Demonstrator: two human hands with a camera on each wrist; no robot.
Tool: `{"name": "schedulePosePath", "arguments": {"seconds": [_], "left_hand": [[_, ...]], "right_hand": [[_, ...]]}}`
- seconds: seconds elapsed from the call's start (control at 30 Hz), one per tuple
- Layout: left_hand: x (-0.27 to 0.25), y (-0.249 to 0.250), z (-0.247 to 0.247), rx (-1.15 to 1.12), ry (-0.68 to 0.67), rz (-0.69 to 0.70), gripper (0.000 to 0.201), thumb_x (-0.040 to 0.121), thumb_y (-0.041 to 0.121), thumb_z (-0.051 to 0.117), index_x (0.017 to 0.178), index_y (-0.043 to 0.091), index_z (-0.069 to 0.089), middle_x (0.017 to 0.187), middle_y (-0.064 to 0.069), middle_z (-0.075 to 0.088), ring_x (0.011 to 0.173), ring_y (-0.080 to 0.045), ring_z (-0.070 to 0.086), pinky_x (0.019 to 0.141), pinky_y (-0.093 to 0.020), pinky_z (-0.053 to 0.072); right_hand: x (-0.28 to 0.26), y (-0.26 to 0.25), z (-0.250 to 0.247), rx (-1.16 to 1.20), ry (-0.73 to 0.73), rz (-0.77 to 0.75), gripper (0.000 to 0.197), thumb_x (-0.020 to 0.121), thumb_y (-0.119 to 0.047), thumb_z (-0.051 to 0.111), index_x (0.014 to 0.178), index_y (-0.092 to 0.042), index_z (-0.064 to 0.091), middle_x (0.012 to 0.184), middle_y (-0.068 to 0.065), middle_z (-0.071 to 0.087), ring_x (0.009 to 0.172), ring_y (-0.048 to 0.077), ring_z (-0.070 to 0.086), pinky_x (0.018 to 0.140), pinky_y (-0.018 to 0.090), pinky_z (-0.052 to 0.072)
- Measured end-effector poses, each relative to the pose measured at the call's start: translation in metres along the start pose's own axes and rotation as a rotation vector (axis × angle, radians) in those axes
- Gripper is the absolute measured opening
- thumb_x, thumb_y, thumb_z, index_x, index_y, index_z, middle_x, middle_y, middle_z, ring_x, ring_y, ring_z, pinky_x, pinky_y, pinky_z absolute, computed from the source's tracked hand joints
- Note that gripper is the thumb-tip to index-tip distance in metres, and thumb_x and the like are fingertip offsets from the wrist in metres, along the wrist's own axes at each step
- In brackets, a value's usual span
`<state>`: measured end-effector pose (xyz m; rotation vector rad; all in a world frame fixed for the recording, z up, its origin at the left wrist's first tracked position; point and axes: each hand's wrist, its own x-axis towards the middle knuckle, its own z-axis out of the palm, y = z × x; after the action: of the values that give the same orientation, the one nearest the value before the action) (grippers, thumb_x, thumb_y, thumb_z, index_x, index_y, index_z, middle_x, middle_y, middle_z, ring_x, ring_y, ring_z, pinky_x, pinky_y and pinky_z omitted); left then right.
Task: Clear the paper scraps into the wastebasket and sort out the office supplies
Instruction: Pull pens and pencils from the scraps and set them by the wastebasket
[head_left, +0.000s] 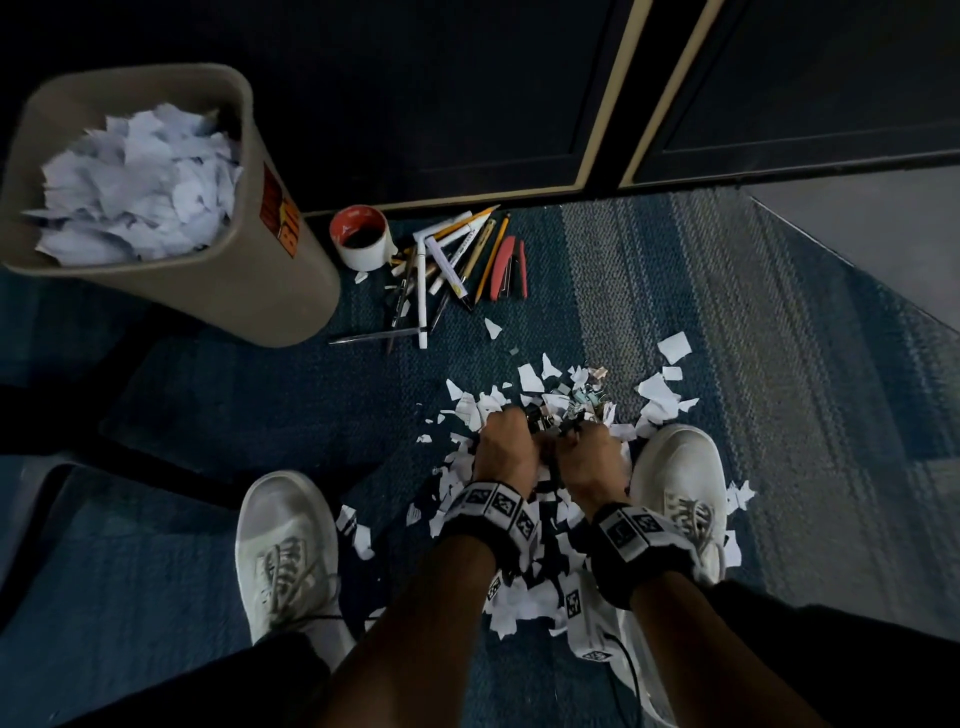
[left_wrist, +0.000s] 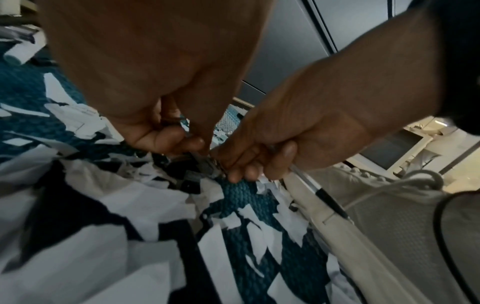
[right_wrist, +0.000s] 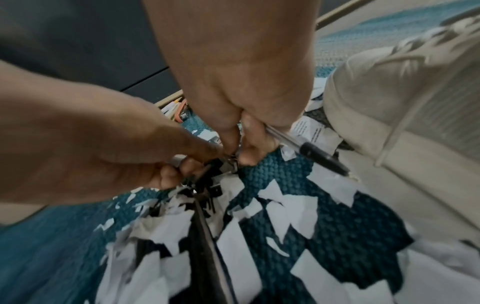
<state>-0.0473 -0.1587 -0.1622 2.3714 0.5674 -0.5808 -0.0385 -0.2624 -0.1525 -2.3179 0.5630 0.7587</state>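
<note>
At far left the tan plastic wastebasket (head_left: 171, 208) stands heaped with torn paper; beside it lie a red-lined white mug (head_left: 361, 236), loose pens and pencils (head_left: 452, 260) and a red stapler (head_left: 506, 267). On the blue carpet between the white sneakers, the left hand (head_left: 504, 447) pinches small metal binder clips (left_wrist: 205, 164) among white paper scraps (head_left: 519, 597); the right hand (head_left: 587, 457) grips a clear black-capped pen (right_wrist: 311, 150). The scraps look light and limp, best scooped in bunches; the stiff clips want pinching.
</note>
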Motion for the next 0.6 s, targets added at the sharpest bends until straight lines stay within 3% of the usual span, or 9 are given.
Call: {"name": "schedulePosePath", "arguments": {"seconds": [0.1,0.23,0.33,0.4,0.47,0.53,0.6], "left_hand": [[0.005,0.005,-0.001,-0.029,-0.015,-0.062,0.027,0.090,0.030,0.071,0.106,0.009,0.066,0.109,-0.009,0.063,0.093,-0.023,0.062,0.067,-0.027,0.044],[0.011,0.011,0.000,-0.042,-0.021,-0.143,0.037,0.085,0.037,0.073,0.106,0.007,0.068,0.112,-0.012,0.066,0.101,-0.031,0.065,0.078,-0.036,0.055],[0.008,0.011,0.002,-0.023,-0.014,-0.114,0.042,0.087,0.042,0.069,0.109,0.006,0.066,0.113,-0.013,0.064,0.106,-0.032,0.062,0.083,-0.039,0.051],[0.008,0.010,0.002,-0.048,-0.008,-0.097,0.031,0.091,0.031,0.065,0.109,0.007,0.067,0.114,-0.013,0.064,0.105,-0.031,0.062,0.085,-0.037,0.050],[0.009,0.006,0.001,-0.142,0.011,-0.112,0.021,0.093,0.025,0.062,0.104,0.009,0.070,0.107,-0.006,0.067,0.092,-0.021,0.064,0.070,-0.023,0.052],[0.007,-0.001,-0.003,-0.337,0.028,-0.154,0.015,0.094,0.024,0.063,0.098,0.011,0.070,0.096,0.001,0.067,0.078,-0.012,0.061,0.056,-0.012,0.045],[0.008,-0.013,-0.005,-0.543,0.008,-0.164,0.018,0.092,0.028,0.061,0.087,0.011,0.066,0.085,0.000,0.066,0.077,-0.017,0.063,0.061,-0.024,0.051]], "right_hand": [[0.005,0.000,0.001,-0.012,0.016,-0.028,0.024,0.090,-0.020,0.058,0.105,-0.005,0.069,0.103,0.022,0.070,0.097,0.035,0.066,0.070,0.029,0.043],[0.006,0.004,0.001,0.013,0.015,-0.060,0.023,0.085,-0.022,0.053,0.090,-0.007,0.069,0.085,0.020,0.072,0.083,0.035,0.069,0.070,0.038,0.056],[0.001,0.008,0.001,-0.039,0.044,-0.098,0.019,0.090,-0.022,0.055,0.093,-0.009,0.068,0.091,0.021,0.071,0.090,0.037,0.067,0.067,0.030,0.046],[-0.002,0.012,0.003,-0.060,0.045,-0.123,0.022,0.092,-0.028,0.058,0.102,-0.010,0.066,0.098,0.021,0.069,0.095,0.038,0.064,0.068,0.030,0.038],[-0.004,0.014,0.004,-0.037,0.049,-0.173,0.022,0.093,-0.027,0.059,0.103,-0.009,0.065,0.098,0.021,0.069,0.095,0.039,0.063,0.068,0.031,0.036],[-0.003,0.015,0.004,-0.016,0.053,-0.212,0.017,0.092,-0.023,0.061,0.098,-0.008,0.066,0.095,0.021,0.070,0.093,0.038,0.063,0.065,0.030,0.033],[-0.003,0.017,0.001,-0.017,0.057,-0.199,0.015,0.089,-0.020,0.063,0.094,-0.006,0.067,0.094,0.020,0.071,0.091,0.037,0.064,0.064,0.027,0.032]]}}
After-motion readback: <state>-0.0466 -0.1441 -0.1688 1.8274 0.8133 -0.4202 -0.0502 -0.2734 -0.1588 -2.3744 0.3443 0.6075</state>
